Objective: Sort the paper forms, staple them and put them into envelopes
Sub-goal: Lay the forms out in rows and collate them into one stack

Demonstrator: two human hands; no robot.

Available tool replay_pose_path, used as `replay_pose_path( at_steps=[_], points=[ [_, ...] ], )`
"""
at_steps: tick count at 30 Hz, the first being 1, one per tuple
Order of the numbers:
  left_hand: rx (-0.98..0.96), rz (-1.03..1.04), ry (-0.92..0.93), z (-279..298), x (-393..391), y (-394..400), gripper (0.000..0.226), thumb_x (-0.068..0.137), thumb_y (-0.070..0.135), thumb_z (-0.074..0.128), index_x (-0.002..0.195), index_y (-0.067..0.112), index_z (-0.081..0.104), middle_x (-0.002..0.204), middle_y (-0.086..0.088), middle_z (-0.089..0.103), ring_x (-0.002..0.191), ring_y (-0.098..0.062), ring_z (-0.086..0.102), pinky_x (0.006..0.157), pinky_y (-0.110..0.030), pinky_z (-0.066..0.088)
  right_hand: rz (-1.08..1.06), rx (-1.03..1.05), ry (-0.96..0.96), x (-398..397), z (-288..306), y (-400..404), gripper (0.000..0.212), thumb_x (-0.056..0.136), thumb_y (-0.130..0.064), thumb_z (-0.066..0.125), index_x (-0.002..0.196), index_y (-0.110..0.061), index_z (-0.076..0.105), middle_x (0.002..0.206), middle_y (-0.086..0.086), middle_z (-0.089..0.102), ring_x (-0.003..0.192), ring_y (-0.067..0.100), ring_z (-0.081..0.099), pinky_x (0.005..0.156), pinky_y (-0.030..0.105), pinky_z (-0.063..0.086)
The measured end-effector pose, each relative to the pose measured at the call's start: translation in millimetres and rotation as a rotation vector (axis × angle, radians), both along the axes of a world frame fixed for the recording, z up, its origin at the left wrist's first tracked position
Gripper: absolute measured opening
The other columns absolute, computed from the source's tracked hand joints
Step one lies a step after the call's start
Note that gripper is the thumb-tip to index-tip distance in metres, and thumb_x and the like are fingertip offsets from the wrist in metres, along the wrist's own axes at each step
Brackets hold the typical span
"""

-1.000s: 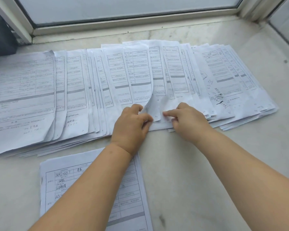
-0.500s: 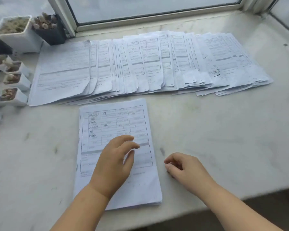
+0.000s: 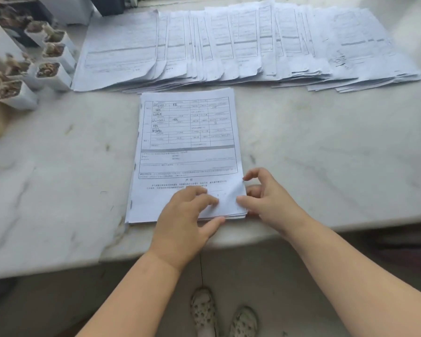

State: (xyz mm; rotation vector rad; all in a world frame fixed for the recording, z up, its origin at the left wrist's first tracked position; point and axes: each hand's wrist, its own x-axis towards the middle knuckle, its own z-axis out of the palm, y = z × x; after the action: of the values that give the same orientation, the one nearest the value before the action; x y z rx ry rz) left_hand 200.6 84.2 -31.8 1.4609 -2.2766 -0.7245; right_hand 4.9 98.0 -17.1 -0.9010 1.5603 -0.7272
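Stack (image 3: pixel 187 152) — under left hand (image 3: pixel 185 215), beside right hand (image 3: pixel 265 198).

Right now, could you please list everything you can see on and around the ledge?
Stack of forms: one, white with printed tables, near edge of the ledge, in the middle.
Fanned forms: one overlapping row, too many sheets to count, white, along the far side.
Ledge: one, pale marble, carrying all the paper.
Plant pots: several, white, square, far left.
Dark pot: one, black, far left corner.
Shoes: two, pale with spots, on the floor below.
Left hand: fingers resting on the stack's near right part.
Right hand: fingers curled at the stack's near right corner, touching its edge.
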Motion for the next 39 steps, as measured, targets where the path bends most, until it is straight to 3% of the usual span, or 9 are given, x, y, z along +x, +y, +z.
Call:
replay_pose_path(
  at_steps=[7,12,17,21,24,27,32,35,39],
  points=[
    [-0.032,0.075,0.11,-6,0,-3,0.027,0.082,0.043,0.055,0.08,0.021,0.07,0.1,0.011,0.067,0.093,-0.004,0.054,0.074,-0.016,0.038,-0.099,-0.038,0.005,11,-4,-6,0.033,0.086,-0.008,0.068,0.102,-0.031,0.05,0.07,0.008,0.06,0.063,0.018,0.056,0.054,0.027,0.046],
    [0.045,0.167,0.18,-1,4,-7,0.026,0.087,0.033,0.05,0.063,0.034,0.041,0.068,0.021,0.052,0.069,0.004,0.047,0.06,-0.013,0.033,0.026,0.008,-0.18,-3,-3,-1,0.041,0.09,0.004,0.06,0.117,-0.027,0.059,0.078,0.013,0.05,0.074,0.018,0.056,0.066,0.025,0.052],
    [0.082,0.173,0.159,0,3,-5,0.017,0.079,0.038,0.064,0.069,0.024,0.063,0.095,0.023,0.064,0.093,0.005,0.056,0.073,-0.017,0.041,-0.058,-0.027,-0.055,6,-8,-6,0.032,0.088,-0.002,0.065,0.107,-0.028,0.063,0.066,0.012,0.045,0.066,0.02,0.049,0.064,0.031,0.045],
    [0.09,0.162,0.148,0,2,-6,0.02,0.081,0.033,0.074,0.069,0.022,0.062,0.095,0.022,0.064,0.092,0.003,0.055,0.073,-0.02,0.041,-0.141,-0.032,-0.005,13,-7,-6,0.038,0.085,-0.01,0.071,0.111,-0.032,0.055,0.064,0.008,0.055,0.059,0.013,0.055,0.058,0.025,0.045],
    [0.102,0.164,0.152,-1,2,-8,0.021,0.085,0.035,0.06,0.069,0.022,0.057,0.09,0.017,0.065,0.085,-0.003,0.057,0.07,-0.024,0.042,-0.167,-0.033,-0.026,13,-3,-4,0.027,0.087,-0.01,0.069,0.1,-0.024,0.051,0.07,0.005,0.061,0.056,0.005,0.057,0.049,0.018,0.045],
    [0.114,0.169,0.175,-1,4,-9,0.02,0.082,0.037,0.054,0.065,0.026,0.049,0.083,0.016,0.062,0.079,-0.004,0.052,0.063,-0.015,0.036,-0.101,0.025,-0.111,10,1,-5,0.004,0.091,-0.012,0.065,0.088,-0.014,0.065,0.079,0.002,0.068,0.069,0.01,0.061,0.06,0.022,0.051],
    [0.133,0.152,0.204,-1,5,-9,0.02,0.081,0.036,0.056,0.064,0.024,0.051,0.085,0.017,0.064,0.082,-0.002,0.053,0.068,-0.017,0.039,-0.105,0.083,-0.166,9,3,-9,0.015,0.091,-0.013,0.065,0.077,-0.011,0.068,0.071,-0.001,0.071,0.062,0.012,0.063,0.057,0.018,0.052],
    [0.154,0.17,0.191,1,5,-11,0.025,0.081,0.037,0.052,0.06,0.03,0.041,0.066,0.013,0.052,0.069,-0.007,0.046,0.059,-0.013,0.034,-0.13,0.078,-0.161,11,5,-9,0.02,0.09,-0.014,0.066,0.07,-0.012,0.064,0.065,-0.002,0.068,0.055,0.009,0.062,0.053,0.017,0.05],
    [0.236,0.294,0.273,4,6,-17,0.035,0.081,0.04,0.046,0.057,0.02,0.031,0.052,0.006,0.037,0.055,-0.013,0.034,0.05,-0.026,0.023,-0.107,0.076,-0.174,11,5,-8,0.021,0.092,-0.016,0.064,0.072,-0.012,0.063,0.07,-0.001,0.069,0.063,0.012,0.063,0.061,0.021,0.054]
  ],
)
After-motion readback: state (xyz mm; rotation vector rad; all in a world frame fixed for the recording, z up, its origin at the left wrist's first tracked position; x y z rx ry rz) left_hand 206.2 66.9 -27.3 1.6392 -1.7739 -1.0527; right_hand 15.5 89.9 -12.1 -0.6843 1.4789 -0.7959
